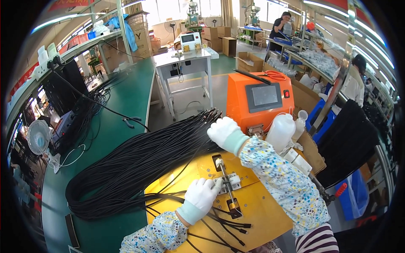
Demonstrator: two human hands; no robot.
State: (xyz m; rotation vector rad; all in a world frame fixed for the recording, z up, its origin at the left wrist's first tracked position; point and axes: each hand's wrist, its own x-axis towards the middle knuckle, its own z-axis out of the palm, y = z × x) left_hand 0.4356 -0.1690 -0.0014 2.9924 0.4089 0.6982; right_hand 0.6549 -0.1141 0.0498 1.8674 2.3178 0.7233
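Note:
My right hand (227, 134), in a white glove, is closed beside the bunched ends of a thick bundle of black cables (135, 164). Whatever its fingers hold is hidden. My left hand (200, 198), gloved too, has its fingers curled against a small metal fixture (230, 182) with a rod, mounted on the yellow machine top (270, 211). What it grips there cannot be made out. Below and beside this hand, several cables with black plug ends (240, 227) fan out over the yellow surface. The bundle loops back to the left across the green table (114, 122).
Behind my right hand stands an orange machine (249, 95) with a screen, red-handled pliers (274, 76) on top. White bottles (281, 131) stand to its right. A small fan (39, 137), cutters (131, 122) and more cables lie left. A person (282, 29) is at the far right.

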